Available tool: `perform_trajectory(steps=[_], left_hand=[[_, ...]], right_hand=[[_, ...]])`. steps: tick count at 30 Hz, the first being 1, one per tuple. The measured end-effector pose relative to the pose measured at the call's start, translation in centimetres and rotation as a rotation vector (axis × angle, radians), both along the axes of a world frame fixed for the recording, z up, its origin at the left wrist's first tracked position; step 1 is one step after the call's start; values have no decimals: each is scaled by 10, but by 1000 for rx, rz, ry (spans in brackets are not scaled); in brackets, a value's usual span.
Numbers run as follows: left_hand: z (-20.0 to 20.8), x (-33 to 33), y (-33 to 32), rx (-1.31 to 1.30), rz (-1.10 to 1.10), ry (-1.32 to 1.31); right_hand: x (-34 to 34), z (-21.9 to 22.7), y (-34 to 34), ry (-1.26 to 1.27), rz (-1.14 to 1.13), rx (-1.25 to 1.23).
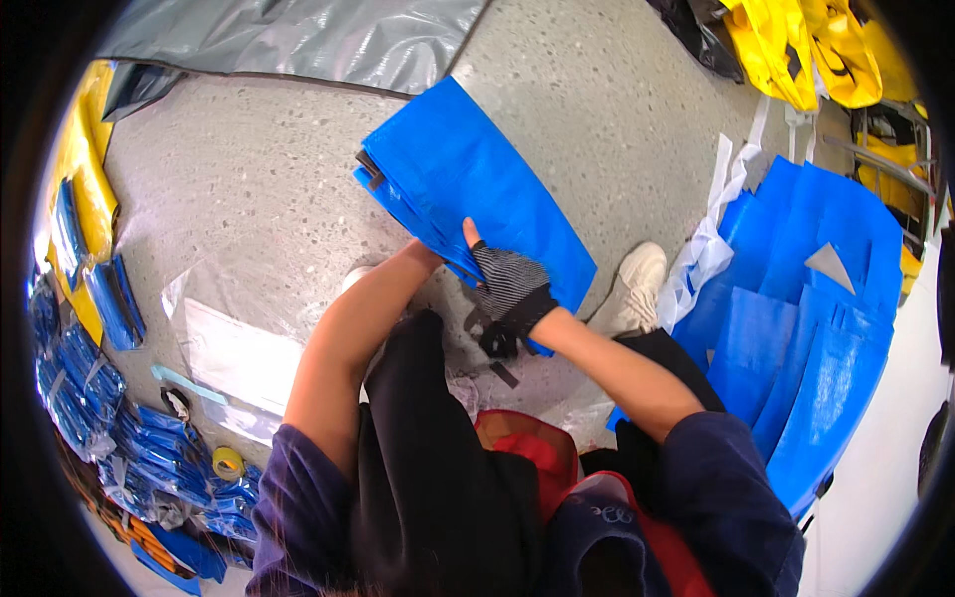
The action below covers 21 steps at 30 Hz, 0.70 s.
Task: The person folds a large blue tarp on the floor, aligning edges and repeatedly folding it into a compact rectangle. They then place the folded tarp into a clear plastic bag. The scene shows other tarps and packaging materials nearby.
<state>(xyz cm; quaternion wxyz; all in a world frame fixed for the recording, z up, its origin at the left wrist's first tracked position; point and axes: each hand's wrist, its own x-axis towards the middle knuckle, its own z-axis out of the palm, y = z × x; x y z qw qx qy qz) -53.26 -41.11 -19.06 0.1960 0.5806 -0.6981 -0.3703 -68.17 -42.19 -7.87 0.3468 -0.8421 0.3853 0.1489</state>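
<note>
A folded blue plastic bag [487, 169], tarp-like with dark strips at its left corner, is held tilted over the floor in front of me. My right hand [509, 281], in a striped fingerless glove, grips its near edge. The right thumb lies on the top face, and the other fingers are hidden. My left hand [430, 255] reaches in at the bag's near left edge; its fingers are out of sight behind the blue layers. Below the right hand, some black strap pieces [495, 338] lie on the floor.
At right lies a large stack of blue bags [796, 328] beside white strips [701, 249]. Several wrapped blue packs [159, 448] and a yellow tape roll [228, 463] lie at left. A grey sheet [298, 40] spreads at the far side; yellow bags [776, 45] sit far right.
</note>
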Motion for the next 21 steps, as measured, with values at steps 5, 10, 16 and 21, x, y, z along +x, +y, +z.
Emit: perform_trajectory(steps=[5,10,16,21], left_hand=[[-12,101,-27,127,326,-22],[21,153,-35,-424,-55,-787],[11,157,-30,-429,-76,-660],[1,158,-32,-464,-38,-609]], right_hand=[[-2,-36,3,40,101,-43],[-14,-2,-16,136,114,-143],[1,-25,-21,248,4,-163],[6,-68,-18,184,-89,-257]])
